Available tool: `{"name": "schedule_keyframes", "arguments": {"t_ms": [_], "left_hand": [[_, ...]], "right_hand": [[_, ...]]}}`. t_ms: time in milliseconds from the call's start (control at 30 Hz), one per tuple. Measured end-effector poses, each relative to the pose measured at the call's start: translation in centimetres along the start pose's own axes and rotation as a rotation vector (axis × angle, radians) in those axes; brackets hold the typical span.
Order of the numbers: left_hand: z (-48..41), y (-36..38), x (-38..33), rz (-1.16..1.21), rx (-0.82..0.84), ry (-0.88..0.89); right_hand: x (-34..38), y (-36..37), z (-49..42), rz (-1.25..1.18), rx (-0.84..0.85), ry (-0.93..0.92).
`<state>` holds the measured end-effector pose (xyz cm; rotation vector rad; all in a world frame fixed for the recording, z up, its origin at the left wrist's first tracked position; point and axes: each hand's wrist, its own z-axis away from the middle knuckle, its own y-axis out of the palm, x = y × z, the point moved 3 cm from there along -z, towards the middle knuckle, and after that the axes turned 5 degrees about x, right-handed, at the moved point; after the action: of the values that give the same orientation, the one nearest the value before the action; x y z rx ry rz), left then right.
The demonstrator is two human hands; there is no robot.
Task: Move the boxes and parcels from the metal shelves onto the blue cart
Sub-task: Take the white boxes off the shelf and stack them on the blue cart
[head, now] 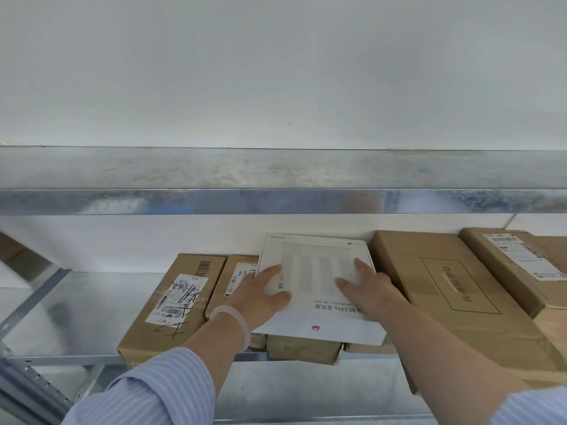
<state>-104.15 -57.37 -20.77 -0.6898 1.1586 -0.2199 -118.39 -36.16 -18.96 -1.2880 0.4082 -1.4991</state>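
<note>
Nearest the camera, two striped sleeves reach forward and up to the lower shelf. A pale bracelet sits on the left wrist.

The left hand straddles the left edge of the white box, and the right hand straddles its right edge. On each hand the thumb and forefinger lie straight on the lid. The other fingers drop over the side, out of sight. In my judgement both hands clasp the box from its two sides, a hold suited to a broad, flat, light item. The grip under the edges cannot be confirmed.

The white box lies between the hands, skewed, on top of brown parcels. A taped parcel shows directly under it, below the hands. Being the top item of the stack, it is reasonably the first to be lifted.

Just left of the left hand lies a small labelled box, and further left a handwritten box. Just right of the right hand lies a large flat carton, touching or nearly touching the white box. Beyond it is another labelled carton.

Above and beyond the hands runs the upper shelf, with a plain wall behind. Headroom is limited, so a low pull towards the person is advisable.

The blue cart is not in view.
</note>
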Motion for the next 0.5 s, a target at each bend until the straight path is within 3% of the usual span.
{"name": "schedule_keyframes", "arguments": {"t_ms": [267, 500], "left_hand": [[-0.7, -0.1, -0.4, 0.062, -0.025, -0.036], [2.0, -2.8, 0.7, 0.049, -0.208, -0.031]], "right_hand": [[0.1, -0.1, 0.4, -0.013, -0.016, -0.028], [3.8, -0.1, 1.6, 0.049, -0.044, -0.176]]}}
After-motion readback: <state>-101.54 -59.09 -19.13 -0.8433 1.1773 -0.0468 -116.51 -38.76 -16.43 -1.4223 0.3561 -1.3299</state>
